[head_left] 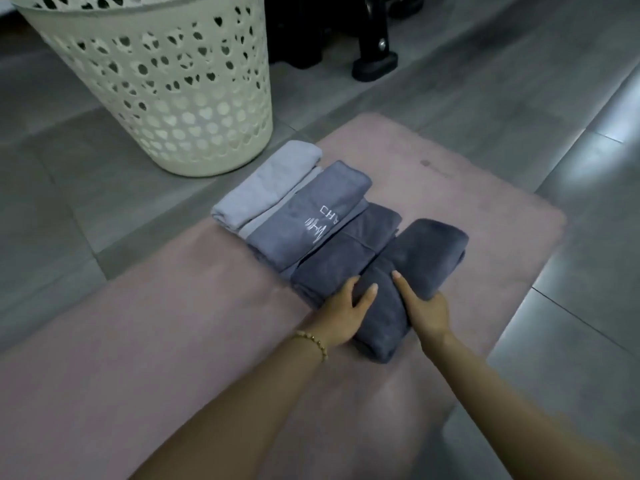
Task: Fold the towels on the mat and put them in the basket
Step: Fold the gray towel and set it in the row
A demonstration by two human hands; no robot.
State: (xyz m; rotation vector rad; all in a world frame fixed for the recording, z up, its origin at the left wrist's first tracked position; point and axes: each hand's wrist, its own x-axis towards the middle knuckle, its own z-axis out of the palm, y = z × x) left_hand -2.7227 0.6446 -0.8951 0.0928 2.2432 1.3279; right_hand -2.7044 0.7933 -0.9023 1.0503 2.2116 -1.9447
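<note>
Several folded towels lie side by side in a slanted row on the pink mat (173,341). From far left to near right they are a light grey towel (263,185), a mid grey towel with white lettering (311,216), a dark grey towel (346,254) and a darkest grey towel (422,258). My left hand (341,315) grips the near left edge of the darkest grey towel. My right hand (424,308) grips its near right side. The cream perforated basket (156,98) stands on the floor at the far left, beyond the mat.
Grey floor tiles (571,237) surround the mat. A black furniture leg with a foot (375,53) stands at the far side, right of the basket. A beaded bracelet (313,342) is on my left wrist.
</note>
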